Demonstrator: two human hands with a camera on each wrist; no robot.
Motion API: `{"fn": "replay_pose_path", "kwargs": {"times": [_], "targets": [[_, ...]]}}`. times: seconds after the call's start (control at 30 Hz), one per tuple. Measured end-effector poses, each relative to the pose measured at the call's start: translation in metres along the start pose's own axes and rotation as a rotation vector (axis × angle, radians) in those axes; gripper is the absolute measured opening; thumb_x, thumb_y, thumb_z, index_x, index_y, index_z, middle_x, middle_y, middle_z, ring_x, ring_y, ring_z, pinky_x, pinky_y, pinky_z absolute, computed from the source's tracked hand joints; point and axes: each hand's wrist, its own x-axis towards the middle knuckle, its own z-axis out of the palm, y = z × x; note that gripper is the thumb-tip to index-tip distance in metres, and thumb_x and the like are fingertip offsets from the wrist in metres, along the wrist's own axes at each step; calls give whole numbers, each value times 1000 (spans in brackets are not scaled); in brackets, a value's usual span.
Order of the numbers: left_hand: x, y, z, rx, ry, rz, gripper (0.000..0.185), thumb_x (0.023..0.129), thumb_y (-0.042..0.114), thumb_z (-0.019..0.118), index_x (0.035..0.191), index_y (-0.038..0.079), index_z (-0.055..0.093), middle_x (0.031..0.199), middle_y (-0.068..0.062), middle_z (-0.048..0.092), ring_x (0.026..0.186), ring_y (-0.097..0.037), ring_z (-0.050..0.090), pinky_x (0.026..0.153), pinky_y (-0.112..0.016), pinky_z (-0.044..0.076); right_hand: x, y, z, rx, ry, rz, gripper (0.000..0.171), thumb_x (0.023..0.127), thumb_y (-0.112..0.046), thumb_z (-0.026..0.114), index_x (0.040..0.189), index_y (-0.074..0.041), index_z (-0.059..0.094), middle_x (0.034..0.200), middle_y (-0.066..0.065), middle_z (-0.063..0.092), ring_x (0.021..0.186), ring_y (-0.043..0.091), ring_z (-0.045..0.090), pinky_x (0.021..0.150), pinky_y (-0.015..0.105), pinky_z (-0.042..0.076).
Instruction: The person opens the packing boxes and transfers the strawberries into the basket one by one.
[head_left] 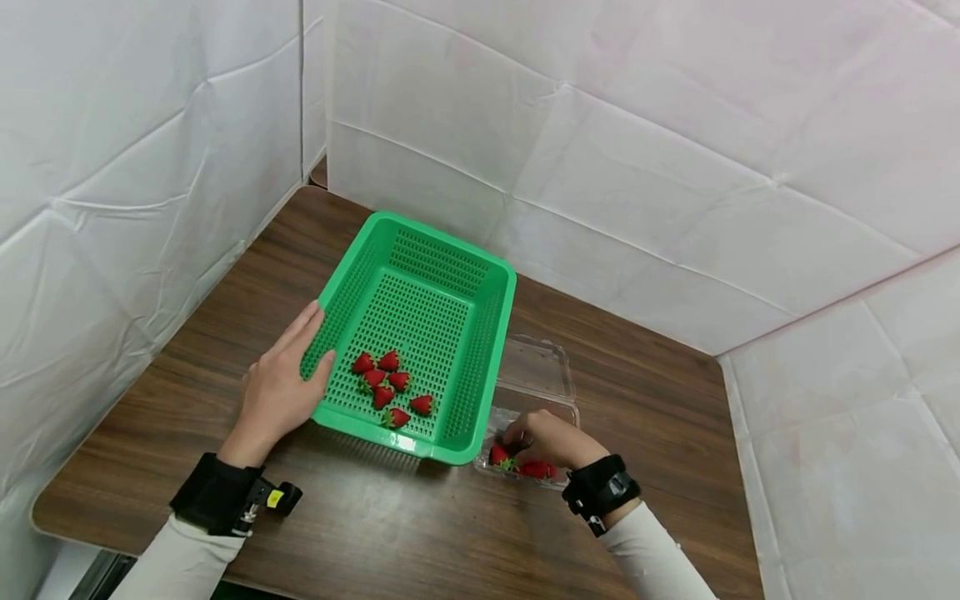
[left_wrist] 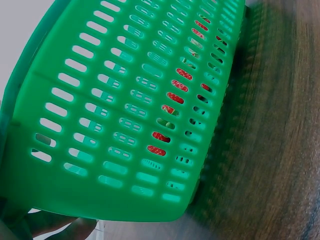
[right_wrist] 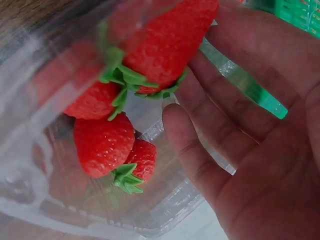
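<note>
A green perforated basket (head_left: 420,333) sits on the wooden table, with several strawberries (head_left: 382,394) gathered at its near left. My left hand (head_left: 281,383) holds the basket's left rim, thumb over the edge and fingers along the outside. In the left wrist view, red fruit shows through the slots of the basket wall (left_wrist: 125,110). My right hand (head_left: 551,440) reaches into a clear plastic clamshell box (head_left: 573,414), its fingertips around a strawberry (right_wrist: 167,50). More strawberries (right_wrist: 102,145) lie below that one in the box, some seen through its clear plastic.
The clamshell's raised clear lid (head_left: 534,367) stands behind it, right beside the basket's right wall. White sheet walls (head_left: 600,183) enclose the brown table (head_left: 360,525) at the back and both sides.
</note>
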Motion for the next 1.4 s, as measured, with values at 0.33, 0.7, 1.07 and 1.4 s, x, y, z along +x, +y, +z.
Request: {"fn": "replay_pose_path", "kwargs": {"times": [0.33,0.7,1.07,1.4], "targets": [[0,1,-1,-1,9,14,57,98,27,56,151,17,37,158,-1,34,40,-6,19,46,-25,16,2,1,2,-5,9,4,21,81,-11,76,102,-11,75,101,2,74,94,14,67,77,27,54],[1,2,-1,-1,10,16,57,98,26,56,151,16,38,158,-1,34,40,-7,18,44,-25,16,1,3,5,-9,50,-50,15,90,-10,66,101,-9,76,100,4,74,89,13,68,72,25,53],[0,3,-2,-3,9,13,57,98,27,56,151,16,38,158,-1,34,40,-7,19,45,-25,16,-5,4,0,-11,-1,-39,19,87,-4,68,105,-9,75,112,8,72,109,24,65,84,36,54],[1,3,-1,-9,18,12,57,98,27,56,150,16,38,157,0,35,40,-6,19,44,-25,17,-9,10,3,-31,-18,-58,23,82,-15,77,104,-14,75,112,2,71,107,19,64,84,30,53]]}}
